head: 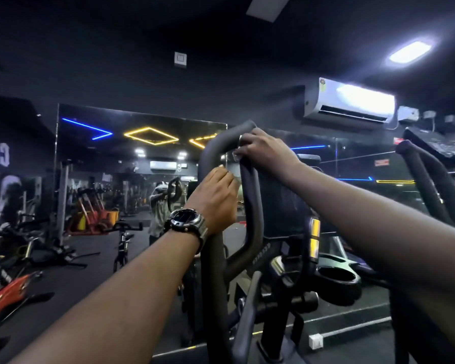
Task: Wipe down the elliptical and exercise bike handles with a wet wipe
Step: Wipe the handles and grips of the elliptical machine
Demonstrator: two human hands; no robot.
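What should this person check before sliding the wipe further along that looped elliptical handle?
1. Right hand curled round the top of the looped handle: ok.
2. Wet wipe under the right fingers, only a pale scrap showing: cannot tell how well it wraps.
3. Left hand steadying the handle's outer bar: ok.
4. Wristwatch away from the wipe: ok.
5. Lower handle already wiped: cannot tell.

Dim gym interior, bright ceiling panel (409,51) blooming with glare at upper right, glare washing out the air conditioner (350,102), neon strips (150,135) glowing in mirror, soft blur throughout, wide-angle bending at edges
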